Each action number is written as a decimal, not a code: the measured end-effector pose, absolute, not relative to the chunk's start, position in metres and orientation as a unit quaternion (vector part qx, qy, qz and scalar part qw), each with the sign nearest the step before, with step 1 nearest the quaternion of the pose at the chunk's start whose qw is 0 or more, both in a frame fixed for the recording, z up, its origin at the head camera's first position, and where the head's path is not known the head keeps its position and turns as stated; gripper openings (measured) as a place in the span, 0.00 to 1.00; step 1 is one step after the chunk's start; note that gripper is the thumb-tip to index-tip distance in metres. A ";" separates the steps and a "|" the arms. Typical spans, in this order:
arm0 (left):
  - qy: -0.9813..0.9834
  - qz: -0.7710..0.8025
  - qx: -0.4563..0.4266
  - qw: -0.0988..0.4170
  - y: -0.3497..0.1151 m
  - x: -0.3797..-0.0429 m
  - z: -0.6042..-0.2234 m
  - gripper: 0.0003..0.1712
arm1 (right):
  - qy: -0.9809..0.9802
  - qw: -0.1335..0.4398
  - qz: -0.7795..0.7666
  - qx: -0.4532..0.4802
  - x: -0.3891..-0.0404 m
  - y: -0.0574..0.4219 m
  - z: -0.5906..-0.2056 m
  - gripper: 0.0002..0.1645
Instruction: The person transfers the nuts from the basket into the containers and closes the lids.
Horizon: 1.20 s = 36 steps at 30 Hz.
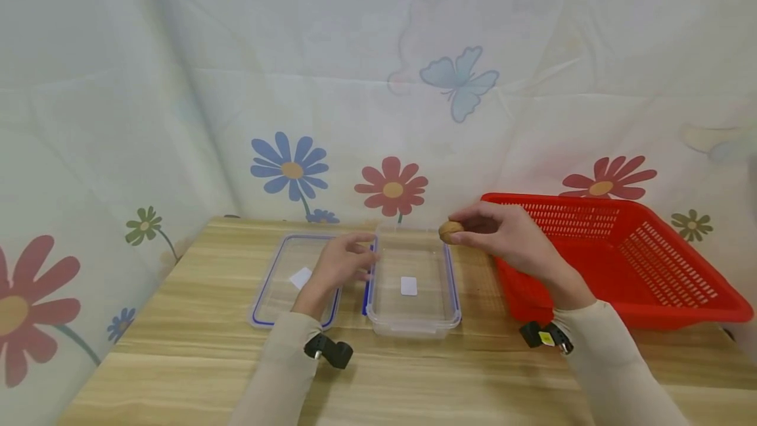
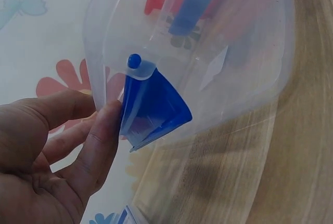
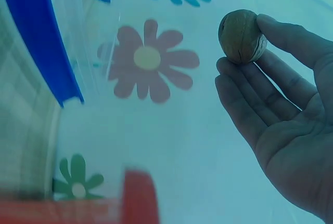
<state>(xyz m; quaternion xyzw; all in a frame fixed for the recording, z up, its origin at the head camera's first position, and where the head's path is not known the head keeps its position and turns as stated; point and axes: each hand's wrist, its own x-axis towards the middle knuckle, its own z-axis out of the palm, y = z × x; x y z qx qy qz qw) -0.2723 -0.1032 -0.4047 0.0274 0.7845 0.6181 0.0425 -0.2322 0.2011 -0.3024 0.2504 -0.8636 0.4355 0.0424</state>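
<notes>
A brown walnut [image 1: 452, 232] is pinched between the fingertips and thumb of my right hand [image 1: 514, 242], above the right rim of a clear plastic container [image 1: 414, 311]. The right wrist view shows the walnut [image 3: 241, 37] held at the fingertips, the palm bare. My left hand [image 1: 340, 265] is at the container's left side, its fingers loosely bent and spread. In the left wrist view its fingertips [image 2: 112, 117] meet the rim beside a blue clip [image 2: 151, 104] that hangs outward. A white label [image 1: 409, 286] shows through the container, with no other contents visible.
A clear lid [image 1: 269, 281] with a blue seal lies on the wooden table [image 1: 195, 321], left of the container and partly behind the left hand. At the right stands a large red perforated basket [image 1: 591, 248]. A flowered cloth [image 1: 331, 84] hangs behind the table.
</notes>
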 end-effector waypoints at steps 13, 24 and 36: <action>0.782 0.621 0.032 0.043 -0.101 -0.274 -0.406 0.28 | -0.842 0.015 0.454 0.290 -0.229 0.171 -0.331 0.21; 0.783 0.620 0.032 0.038 -0.103 -0.273 -0.407 0.28 | -0.836 -0.024 0.448 0.317 -0.230 0.151 -0.348 0.20; 0.797 0.603 0.025 0.041 -0.103 -0.273 -0.405 0.28 | -0.828 -0.065 0.436 0.347 -0.230 0.134 -0.370 0.17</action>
